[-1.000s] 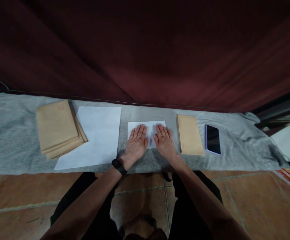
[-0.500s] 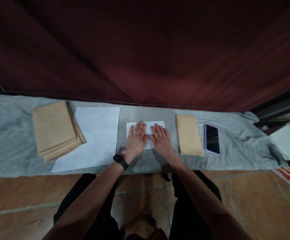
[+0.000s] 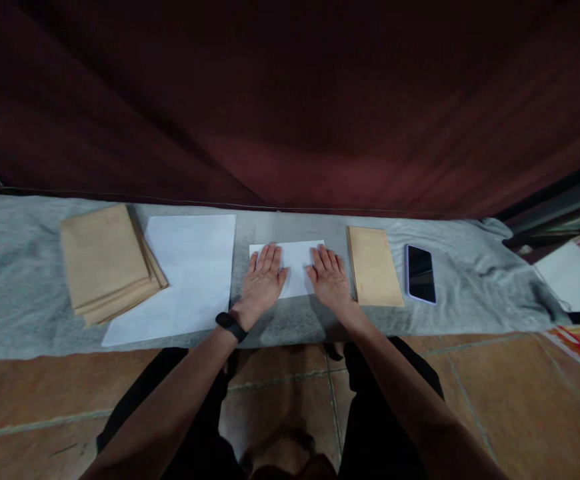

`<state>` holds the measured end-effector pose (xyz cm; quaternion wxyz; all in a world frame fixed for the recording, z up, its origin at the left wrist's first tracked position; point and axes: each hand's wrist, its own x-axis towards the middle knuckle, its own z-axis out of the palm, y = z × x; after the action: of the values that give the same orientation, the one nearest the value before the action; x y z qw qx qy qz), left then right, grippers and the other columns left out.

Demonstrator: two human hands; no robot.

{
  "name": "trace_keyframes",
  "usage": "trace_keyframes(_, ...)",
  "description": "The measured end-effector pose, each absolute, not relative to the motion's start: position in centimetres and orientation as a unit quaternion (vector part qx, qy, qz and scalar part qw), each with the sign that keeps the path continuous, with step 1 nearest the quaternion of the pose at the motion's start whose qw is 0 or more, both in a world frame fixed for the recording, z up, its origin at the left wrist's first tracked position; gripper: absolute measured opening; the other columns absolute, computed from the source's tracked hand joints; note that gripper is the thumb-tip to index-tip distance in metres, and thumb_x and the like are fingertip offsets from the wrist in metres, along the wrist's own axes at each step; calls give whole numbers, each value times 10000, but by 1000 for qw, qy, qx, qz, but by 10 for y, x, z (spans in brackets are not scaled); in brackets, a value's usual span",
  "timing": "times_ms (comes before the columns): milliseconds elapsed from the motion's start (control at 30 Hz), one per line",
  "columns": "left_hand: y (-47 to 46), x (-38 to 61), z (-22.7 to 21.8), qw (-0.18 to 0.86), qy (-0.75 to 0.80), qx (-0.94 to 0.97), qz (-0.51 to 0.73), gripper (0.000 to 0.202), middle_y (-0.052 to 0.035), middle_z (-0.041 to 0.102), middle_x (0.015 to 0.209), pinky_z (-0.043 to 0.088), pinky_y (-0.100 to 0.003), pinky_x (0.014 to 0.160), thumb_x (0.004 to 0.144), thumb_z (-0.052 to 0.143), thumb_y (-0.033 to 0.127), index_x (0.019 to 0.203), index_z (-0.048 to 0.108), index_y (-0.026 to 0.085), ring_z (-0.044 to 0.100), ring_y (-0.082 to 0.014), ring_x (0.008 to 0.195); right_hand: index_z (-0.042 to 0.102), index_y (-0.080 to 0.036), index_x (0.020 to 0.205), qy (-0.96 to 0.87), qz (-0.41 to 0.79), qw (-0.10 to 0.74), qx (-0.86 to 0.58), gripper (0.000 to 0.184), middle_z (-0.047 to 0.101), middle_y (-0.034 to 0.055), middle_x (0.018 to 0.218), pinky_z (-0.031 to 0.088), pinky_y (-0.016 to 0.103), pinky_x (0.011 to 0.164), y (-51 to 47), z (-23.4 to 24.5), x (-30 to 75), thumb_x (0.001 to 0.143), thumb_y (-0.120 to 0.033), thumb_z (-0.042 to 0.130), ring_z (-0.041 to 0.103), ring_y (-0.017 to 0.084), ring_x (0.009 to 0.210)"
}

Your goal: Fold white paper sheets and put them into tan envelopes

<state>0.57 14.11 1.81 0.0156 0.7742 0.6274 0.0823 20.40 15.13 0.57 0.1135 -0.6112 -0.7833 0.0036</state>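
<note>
A small white sheet of paper [image 3: 297, 265], apparently folded, lies in front of me on the grey cloth. My left hand [image 3: 264, 277] rests flat over its left end, palm down, fingers stretched out. Over the right end lies my right hand [image 3: 329, 277], also flat with the fingers extended. The middle of the paper shows between the two hands; its ends are partly covered. Just right of my right hand is a brown envelope or small stack of them [image 3: 376, 267]. Larger white sheets [image 3: 195, 267] lie left of my left hand.
A pile of brown envelopes [image 3: 103, 257] overlaps the white sheets at the left. A phone [image 3: 421, 274] in a light purple case lies at the right. The grey cloth [image 3: 480, 280] covers the narrow surface, and a dark red curtain [image 3: 290, 120] hangs behind it.
My hands have slid apart along the paper, the left one leftward and the right one rightward. More of the paper's middle now shows. The view has shifted slightly.
</note>
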Motion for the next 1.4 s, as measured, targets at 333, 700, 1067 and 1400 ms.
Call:
trace_keyframes(333,133,-1,19,13,627,773,97,622,-164,336,1646,185,-477,1285,1053,239,369,1579,328,49,235,-267,1563,377,-113,1577,-762,15,117,-637,574,375,155,1631,264,544,1219,150,6,206,1073,-387,343,360,329,1494)
trace_keyframes(700,109,13,24,34,552,826,109,549,-66,326,1671,155,-497,1298,1050,306,341,1571,388,187,213,-251,1571,376,-180,1584,-807,69,103,-577,538,278,85,1683,220,474,1255,135,17,183,1080,-358,315,289,265,1543)
trace_keyframes(1067,106,10,18,40,543,833,95,555,-62,297,1682,170,-508,1288,1057,315,395,1585,362,230,224,-261,1568,388,-169,1577,-779,24,118,-616,551,329,128,1658,243,516,1233,128,6,203,1079,-398,337,334,294,1518)
trace_keyframes(1400,105,14,18,31,548,830,95,555,-76,324,1668,162,-528,1282,1048,328,391,1571,396,216,244,-274,1561,399,-118,1565,-761,19,137,-634,558,369,169,1632,292,531,1211,112,8,218,1058,-348,353,359,304,1504)
